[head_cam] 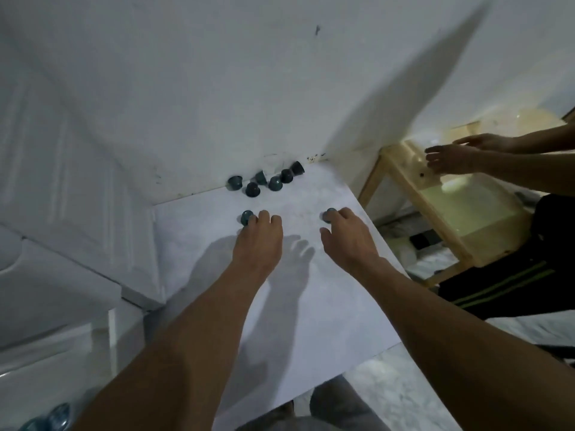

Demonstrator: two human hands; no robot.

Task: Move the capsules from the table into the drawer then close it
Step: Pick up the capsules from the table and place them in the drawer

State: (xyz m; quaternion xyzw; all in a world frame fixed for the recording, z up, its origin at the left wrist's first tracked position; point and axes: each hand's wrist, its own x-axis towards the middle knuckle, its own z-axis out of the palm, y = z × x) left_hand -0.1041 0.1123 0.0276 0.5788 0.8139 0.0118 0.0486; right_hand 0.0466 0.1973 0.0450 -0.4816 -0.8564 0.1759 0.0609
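1. Two bare hands are pictured reaching across a white table (311, 306) toward teal capsules. Eight are counted on the tabletop, so most of the moving is judged to be left.
2. Six capsules (275, 183) are clustered at the far edge, against the wall, and none is touched.
3. The near-left capsule (246, 217), toward the middle of the table, is touched by the bent fingertips of the left hand (259, 241). The thumb is hidden, so a closed pinch cannot be confirmed.
4. The near-right capsule (328, 214), close to the right edge, is partly covered by the curled fingers of the right hand (347, 241). The thumb is held apart, and a firm hold cannot be told.
5. The drawer cannot be made out with certainty. Teal shapes (57, 413) are glimpsed low beside a white unit (56, 290) off the left edge, perhaps capsules already stowed. The closing is judged not yet done.
6. No brand, label or writing can be read.
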